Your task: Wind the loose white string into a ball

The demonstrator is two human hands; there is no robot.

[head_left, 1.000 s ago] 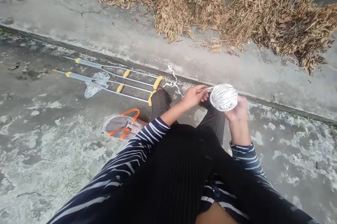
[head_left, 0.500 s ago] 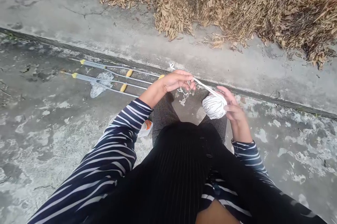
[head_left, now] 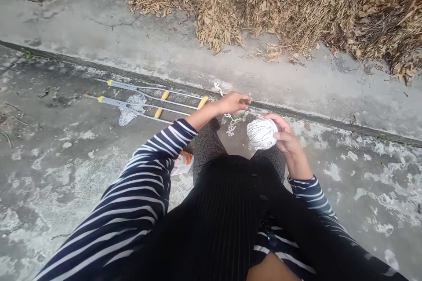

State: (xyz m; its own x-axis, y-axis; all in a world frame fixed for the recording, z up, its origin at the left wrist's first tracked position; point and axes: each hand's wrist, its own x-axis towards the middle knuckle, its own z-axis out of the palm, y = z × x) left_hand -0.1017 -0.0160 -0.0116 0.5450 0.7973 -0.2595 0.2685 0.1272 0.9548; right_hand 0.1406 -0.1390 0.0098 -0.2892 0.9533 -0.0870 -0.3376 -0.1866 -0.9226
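Observation:
My right hand (head_left: 286, 136) is wrapped round a white ball of cord (head_left: 261, 133), held over my knees. My left hand (head_left: 234, 101) is just above and left of the ball, fingers pinched on the loose white cord (head_left: 232, 123) that runs from it. A tangled length of that cord hangs down between my legs, and more of it trails on the concrete behind the hand. Both arms are in dark sleeves with white stripes.
A pair of metal crutches (head_left: 145, 98) with yellow pads lies on the wet concrete at left, beside a clear plastic scrap (head_left: 131, 110). A small white and orange packet (head_left: 182, 162) shows by my left elbow. Piles of dry brown stalks (head_left: 283, 4) line a raised ledge (head_left: 204, 67) ahead.
My left hand swept up and over the ball with the cord and now sits close above it. The ball came lower and leftward in my right hand. My left arm now covers the orange bag.

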